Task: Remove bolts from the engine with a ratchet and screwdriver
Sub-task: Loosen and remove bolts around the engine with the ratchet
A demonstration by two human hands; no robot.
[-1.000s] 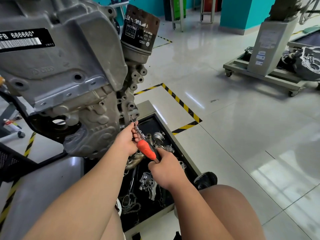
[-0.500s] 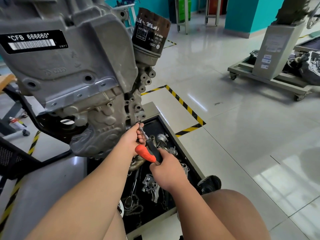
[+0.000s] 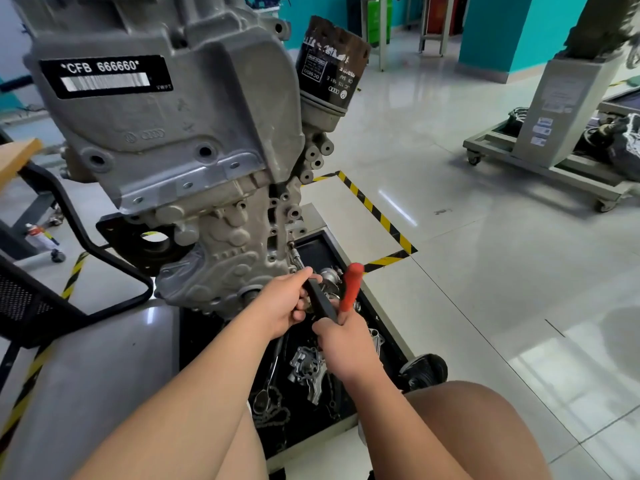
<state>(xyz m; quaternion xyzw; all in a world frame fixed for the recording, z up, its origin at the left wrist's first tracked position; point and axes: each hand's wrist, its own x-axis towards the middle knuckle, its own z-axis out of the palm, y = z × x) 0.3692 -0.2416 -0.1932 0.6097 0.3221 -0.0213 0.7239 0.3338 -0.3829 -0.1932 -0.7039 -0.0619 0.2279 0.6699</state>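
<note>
Just below the grey cast-metal engine [image 3: 173, 150], the right hand [image 3: 341, 344] curls its grip round the red-and-black-handled steel ratchet [image 3: 349, 289]. The left hand [image 3: 282, 303] pinches the ratchet nearer the engine. At the engine's lower right edge, a tilted pull could slip the socket [image 3: 291, 245] off its hidden bolt.

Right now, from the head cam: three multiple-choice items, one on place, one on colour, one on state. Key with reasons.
1. Where is the oil filter?
A) in a tray
B) on the engine, upper right
C) on the floor

2. Colour of the handle above the right hand?
A) blue
B) yellow
C) red

3. State of the hands?
A) both grip the tool
B) only one does
C) both idle

Key: B, the oil filter stands up from the engine's side. C, the handle is plainly red. A, the left hand curls round the tool's black part and the right hand holds the handle's lower end.
</note>
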